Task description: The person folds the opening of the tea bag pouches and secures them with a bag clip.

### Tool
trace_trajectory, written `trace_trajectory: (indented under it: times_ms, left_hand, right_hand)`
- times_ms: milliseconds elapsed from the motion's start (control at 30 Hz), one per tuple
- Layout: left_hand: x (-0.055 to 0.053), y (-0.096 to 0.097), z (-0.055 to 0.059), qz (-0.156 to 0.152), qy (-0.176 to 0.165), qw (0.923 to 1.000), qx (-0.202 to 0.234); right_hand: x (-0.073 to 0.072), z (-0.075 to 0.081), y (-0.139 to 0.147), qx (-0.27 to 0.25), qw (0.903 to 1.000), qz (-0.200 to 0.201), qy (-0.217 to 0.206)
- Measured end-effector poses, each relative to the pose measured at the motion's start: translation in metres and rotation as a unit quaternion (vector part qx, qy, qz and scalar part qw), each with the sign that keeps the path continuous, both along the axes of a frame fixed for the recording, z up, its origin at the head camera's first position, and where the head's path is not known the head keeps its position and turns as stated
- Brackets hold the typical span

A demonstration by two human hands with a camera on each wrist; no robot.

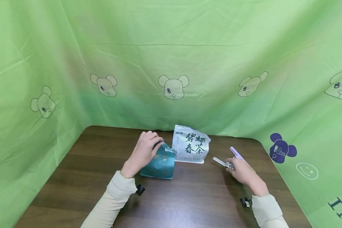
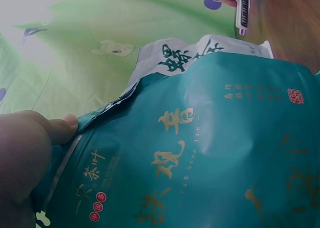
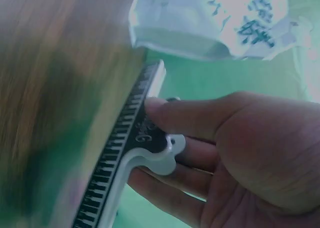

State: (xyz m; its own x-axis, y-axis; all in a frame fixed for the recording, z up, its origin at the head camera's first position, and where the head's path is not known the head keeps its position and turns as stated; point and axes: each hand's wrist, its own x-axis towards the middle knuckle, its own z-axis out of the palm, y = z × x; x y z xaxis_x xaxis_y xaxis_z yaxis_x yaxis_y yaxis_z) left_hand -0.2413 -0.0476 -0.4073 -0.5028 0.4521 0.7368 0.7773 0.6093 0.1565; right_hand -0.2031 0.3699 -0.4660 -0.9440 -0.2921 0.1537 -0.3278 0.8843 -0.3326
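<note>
My left hand [image 1: 144, 149] pinches the top corner of a teal tea bag [image 1: 161, 165], which stands on the table. Gold lettering runs down its front, and its upper edge looks folded in the left wrist view, where the thumb [image 2: 62, 128] presses on it. My right hand [image 1: 242, 171] holds a bag clip [image 3: 131, 133] with a piano-key pattern, thumb on its dark handle and fingers behind. A purple clip-like strip [image 1: 236, 152] lies just beyond that hand, partly hidden by it. Behind the teal bag stands a white tea bag [image 1: 190, 145] with dark characters and an uneven top.
The brown wooden table [image 1: 188, 199] reaches back to a green curtain [image 1: 171, 47] printed with bear heads, which hangs along its back and sides. Dark wrist cameras sit at both cuffs.
</note>
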Motion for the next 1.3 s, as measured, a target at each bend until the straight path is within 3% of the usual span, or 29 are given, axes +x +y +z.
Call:
trace_trajectory:
  times_ms: [133, 300, 567, 833, 1067, 1300]
  left_hand:
    - [0.000, -0.001, 0.000, -0.001, -0.003, 1.0000, -0.003]
    - [0.000, -0.002, 0.000, -0.004, -0.010, 0.9999, -0.007]
    - [0.000, -0.001, -0.001, -0.001, -0.002, 1.0000, -0.002]
    - [0.001, -0.001, -0.001, 0.000, -0.001, 1.0000, -0.006]
    - [0.001, -0.001, 0.000, -0.001, 0.005, 1.0000, -0.001]
    - [0.000, 0.000, -0.001, -0.001, 0.004, 1.0000, 0.000]
  right_hand:
    - [0.004, 0.002, -0.011, -0.017, 0.9988, 0.045, -0.006]
    - [0.005, 0.006, -0.025, -0.019, 0.9970, 0.072, -0.020]
    - [-0.005, 0.008, -0.056, -0.069, 0.9871, 0.143, -0.019]
    - [-0.014, 0.016, -0.088, -0.143, 0.9758, 0.160, -0.042]
    - [-0.016, 0.025, -0.110, -0.198, 0.9667, 0.162, -0.007]
    - [-0.017, 0.029, -0.128, -0.279, 0.9444, 0.171, 0.035]
